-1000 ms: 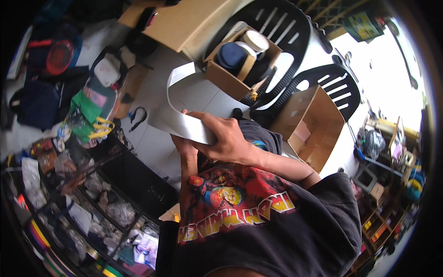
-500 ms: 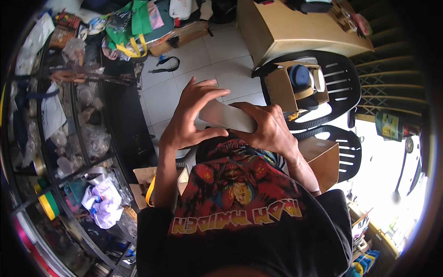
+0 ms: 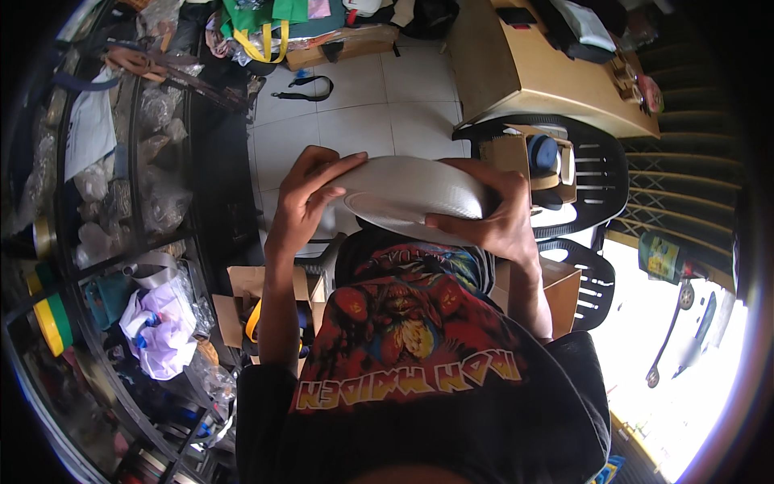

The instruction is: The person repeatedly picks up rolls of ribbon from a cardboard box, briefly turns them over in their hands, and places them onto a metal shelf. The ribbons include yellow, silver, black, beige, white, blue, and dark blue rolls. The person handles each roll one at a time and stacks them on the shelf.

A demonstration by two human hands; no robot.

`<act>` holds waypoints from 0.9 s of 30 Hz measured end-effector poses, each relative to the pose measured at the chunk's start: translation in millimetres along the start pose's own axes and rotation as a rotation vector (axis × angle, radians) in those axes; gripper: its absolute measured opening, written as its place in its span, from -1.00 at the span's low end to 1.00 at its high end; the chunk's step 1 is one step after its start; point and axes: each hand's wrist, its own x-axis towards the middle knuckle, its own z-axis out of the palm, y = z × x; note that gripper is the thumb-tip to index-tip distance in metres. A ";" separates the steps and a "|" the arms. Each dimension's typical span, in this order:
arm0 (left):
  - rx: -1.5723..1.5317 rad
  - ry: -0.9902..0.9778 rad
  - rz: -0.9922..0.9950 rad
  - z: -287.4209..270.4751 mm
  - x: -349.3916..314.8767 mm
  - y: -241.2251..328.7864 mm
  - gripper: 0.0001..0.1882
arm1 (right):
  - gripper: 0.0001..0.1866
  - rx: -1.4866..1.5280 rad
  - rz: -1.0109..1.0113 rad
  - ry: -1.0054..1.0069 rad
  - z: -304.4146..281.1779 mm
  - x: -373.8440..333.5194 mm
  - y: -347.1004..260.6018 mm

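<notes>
A thick round roll of pale grey webbing [image 3: 411,185] is held up in front of my chest, tilted so its ribbed outer edge and part of its coiled side show. My right hand [image 3: 504,214] wraps round the roll's right end, with the thumb on the near side and the fingers over the far side. At the left end, my left hand [image 3: 300,206] has its bent fingers on the rim. Part of the roll's underside is hidden from me.
Black shelving [image 3: 133,270] with plastic-wrapped goods runs along the left. A wooden desk [image 3: 556,85] stands at the far right, with black chairs [image 3: 605,173] before it bearing cardboard boxes [image 3: 504,153]. Another open box [image 3: 242,282] sits by my left arm. A black strap [image 3: 310,95] lies on the tiles.
The roll has turned, showing more of its broad ribbed edge and side. My left hand's widely curved fingers have drawn in onto the rim. My right hand has kept its grip.
</notes>
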 end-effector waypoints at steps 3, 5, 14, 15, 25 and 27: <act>0.003 0.133 -0.017 -2.0 -8.7 -5.7 -0.58 | -0.37 0.145 -0.044 0.041 -3.6 14.0 4.4; 0.007 0.212 -0.011 2.3 -13.6 -8.3 -0.55 | -0.27 0.375 -0.057 0.074 -0.5 24.6 -0.6; 0.049 0.561 -0.189 17.5 -11.4 -3.1 -0.58 | -0.17 0.626 0.031 0.168 5.4 84.3 1.1; 0.049 0.596 -0.248 21.5 -9.1 -5.0 -0.58 | -0.16 0.632 0.042 0.161 7.5 92.5 1.3; 0.011 1.007 -0.564 46.7 17.1 8.9 -0.56 | -0.21 0.709 0.036 -0.008 20.1 168.5 22.5; -0.023 1.112 -0.551 53.4 25.1 8.5 -0.56 | -0.22 0.742 0.025 -0.042 24.6 184.5 24.6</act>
